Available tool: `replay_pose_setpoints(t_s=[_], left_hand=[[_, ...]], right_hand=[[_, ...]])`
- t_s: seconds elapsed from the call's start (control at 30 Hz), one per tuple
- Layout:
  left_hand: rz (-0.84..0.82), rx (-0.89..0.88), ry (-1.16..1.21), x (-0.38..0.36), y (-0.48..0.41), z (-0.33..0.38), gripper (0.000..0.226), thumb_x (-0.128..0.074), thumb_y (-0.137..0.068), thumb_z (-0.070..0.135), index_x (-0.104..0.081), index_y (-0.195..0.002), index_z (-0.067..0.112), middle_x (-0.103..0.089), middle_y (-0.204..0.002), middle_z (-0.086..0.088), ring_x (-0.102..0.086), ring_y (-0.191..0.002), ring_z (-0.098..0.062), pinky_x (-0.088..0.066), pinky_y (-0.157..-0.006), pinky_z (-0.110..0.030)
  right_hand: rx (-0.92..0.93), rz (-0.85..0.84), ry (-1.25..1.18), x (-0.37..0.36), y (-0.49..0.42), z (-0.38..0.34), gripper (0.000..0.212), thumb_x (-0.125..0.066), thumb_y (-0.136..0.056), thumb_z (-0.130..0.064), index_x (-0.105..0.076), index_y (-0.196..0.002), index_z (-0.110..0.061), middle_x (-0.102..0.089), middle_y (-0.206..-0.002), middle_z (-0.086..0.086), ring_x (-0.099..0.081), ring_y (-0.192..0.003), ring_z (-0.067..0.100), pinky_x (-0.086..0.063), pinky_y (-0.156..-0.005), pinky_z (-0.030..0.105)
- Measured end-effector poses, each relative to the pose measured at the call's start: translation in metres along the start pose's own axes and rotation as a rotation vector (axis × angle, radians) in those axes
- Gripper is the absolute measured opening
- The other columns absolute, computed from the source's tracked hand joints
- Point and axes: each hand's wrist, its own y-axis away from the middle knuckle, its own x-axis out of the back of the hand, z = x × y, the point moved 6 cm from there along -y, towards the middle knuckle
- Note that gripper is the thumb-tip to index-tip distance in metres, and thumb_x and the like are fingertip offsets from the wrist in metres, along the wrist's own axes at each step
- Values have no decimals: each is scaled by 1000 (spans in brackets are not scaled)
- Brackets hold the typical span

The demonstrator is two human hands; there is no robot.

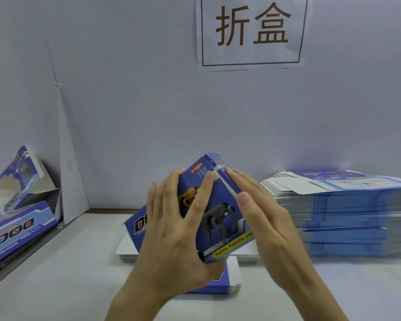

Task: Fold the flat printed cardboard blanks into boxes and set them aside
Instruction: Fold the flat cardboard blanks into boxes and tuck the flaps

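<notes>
A blue printed box [220, 212] with robot-dog pictures is held up above the table's middle, partly formed and tilted. My left hand [174, 230] grips it from the front left, fingers spread over the printed face and thumb under its lower edge. My right hand [262, 218] presses flat against the box's right side with straight fingers. Beneath the hands lies a small pile of flat blanks [220, 286]. A tall stack of flat blanks [347, 214] stands at the right.
Folded blue boxes [16, 181] lean against the wall at the far left, one long box [14, 232] lying in front of them. A white wall with a paper sign [252, 31] closes the back. The white tabletop [56, 274] stretches toward me.
</notes>
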Motion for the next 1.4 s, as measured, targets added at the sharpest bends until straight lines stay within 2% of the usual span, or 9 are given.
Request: replay_pose_setpoints(t_s=[0.2, 0.37, 0.5, 0.67, 0.9, 1.0, 1.07, 1.23, 1.4], left_hand=[[9, 69, 88, 1, 1, 3, 119, -66, -56, 68, -9, -151, 27, -22, -148, -18, -36, -132, -38, -44, -97, -59], [-27, 174, 184, 4, 1, -2, 121, -63, -54, 70, -5, -153, 33, -19, -152, -14, -30, -136, -30, -36, -104, -46], [-30, 188, 208, 6, -1, 1, 120, -62, -53, 69, -1, -151, 37, -20, -151, -16, -30, -137, -34, -42, -101, -52], [-7, 192, 201, 11, -2, 3, 118, -61, -53, 69, -7, -151, 32, -27, -149, -21, -34, -136, -38, -46, -97, -55], [-11, 134, 302, 9, 1, -9, 118, -66, -54, 65, -6, -151, 40, -20, -153, -3, -28, -138, -14, -38, -102, -37], [-12, 112, 378, 9, 2, -19, 117, -69, -55, 64, -3, -150, 45, -17, -155, 3, -14, -141, 3, -31, -103, -19], [16, 100, 420, 9, 2, -23, 114, -70, -58, 61, -6, -150, 41, -21, -155, -1, -18, -144, -4, -32, -102, -10], [46, 64, 465, 10, 3, -27, 118, -77, -59, 55, -11, -151, 22, -27, -154, -12, -31, -142, -25, -43, -107, -33], [52, -1, 479, 17, -2, -15, 114, -75, -62, 53, -9, -152, 30, -20, -155, -7, -23, -144, -11, -32, -109, -16]], right_hand=[[13, -105, 29, 7, 5, -10, 49, -47, -84, -50, -47, -132, -56, -47, -130, -23, -49, -125, 1, -47, -89, 12], [100, -92, -73, 14, 1, -12, 37, -61, -90, -28, -56, -126, -26, -62, -127, -11, -59, -119, 14, -56, -82, 23], [105, -79, -37, 14, 1, -10, 40, -59, -89, -32, -59, -130, -32, -60, -135, -11, -52, -131, 16, -52, -96, 36], [171, -71, 161, 16, 0, -11, 40, -55, -90, -39, -59, -130, -33, -53, -139, -24, -40, -137, 1, -37, -107, 18], [84, -199, -53, 9, 5, -6, 49, -52, -89, -38, -53, -138, -28, -47, -148, -13, -35, -143, 13, -33, -114, 46], [80, -213, -130, 11, 5, -9, 44, -53, -91, -32, -58, -135, -31, -54, -141, -12, -38, -141, 13, -40, -108, 29], [117, -200, -93, 12, 4, -12, 40, -53, -92, -31, -59, -132, -33, -56, -139, -15, -36, -142, 8, -40, -104, 19], [195, -211, 50, 15, 6, -23, 44, -62, -88, -31, -60, -132, -30, -53, -142, -17, -38, -140, 8, -36, -109, 24], [142, -130, -23, 24, 5, -27, 42, -57, -87, -38, -62, -127, -30, -55, -140, -13, -47, -134, 9, -41, -105, 26]])
